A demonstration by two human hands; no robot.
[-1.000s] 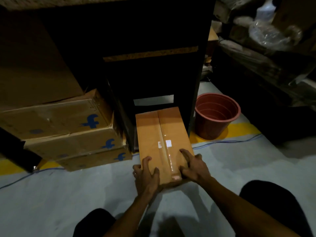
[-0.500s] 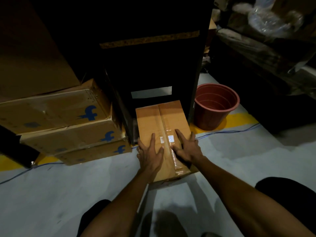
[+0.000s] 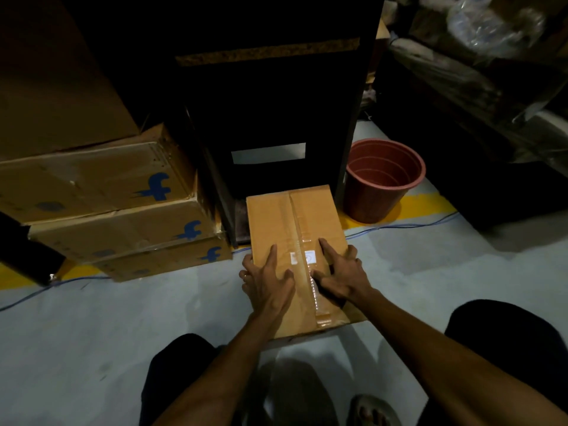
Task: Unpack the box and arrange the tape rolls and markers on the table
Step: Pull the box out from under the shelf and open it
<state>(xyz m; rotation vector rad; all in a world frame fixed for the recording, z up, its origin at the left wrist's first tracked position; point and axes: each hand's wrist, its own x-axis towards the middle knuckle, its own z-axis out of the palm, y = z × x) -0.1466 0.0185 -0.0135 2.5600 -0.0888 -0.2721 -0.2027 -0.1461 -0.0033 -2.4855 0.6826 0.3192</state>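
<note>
Head view: sealed cardboard box lies on the grey floor, far end just under a dark cabinet. Clear tape runs along its centre seam. Left hand rests flat on the lid, fingers spread; right hand presses beside the seam, fingers splayed, gripping nothing. Red plastic bucket stands right of the box; stacked cartons left.
</note>
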